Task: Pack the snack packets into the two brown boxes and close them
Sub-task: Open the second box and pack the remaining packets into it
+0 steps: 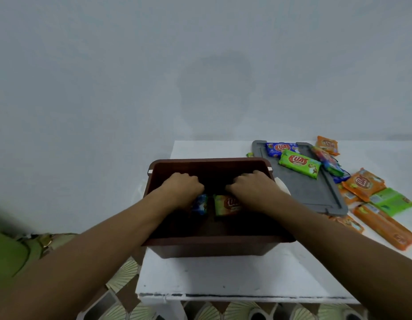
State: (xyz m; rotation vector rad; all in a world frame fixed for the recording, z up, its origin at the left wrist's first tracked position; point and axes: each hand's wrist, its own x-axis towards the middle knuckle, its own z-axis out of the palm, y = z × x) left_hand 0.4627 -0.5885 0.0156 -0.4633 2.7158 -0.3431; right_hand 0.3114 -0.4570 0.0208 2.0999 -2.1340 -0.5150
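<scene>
The brown box (pixel 214 247) stands open on the white surface (pixel 223 278), and both hands are down inside it. The left hand (pixel 180 188) has its fingers curled round a blue packet (pixel 200 204) at the left of the box's inside. The right hand (pixel 253 188) is curled over a green-and-orange packet (pixel 225 205) just beside it, whose red logo is partly hidden and reads "UA". Just right of the box lies a grey lid (pixel 311 195), flat on the surface. On the lid's far end rest a blue KUAT packet (pixel 281 148) and a green KUAT packet (pixel 299 163), each with the brand name in a red oval. Further right of the box lie orange packets (pixel 364 183) with the same logo, blurred, and a light green packet (pixel 391 202) whose print cannot be read.
</scene>
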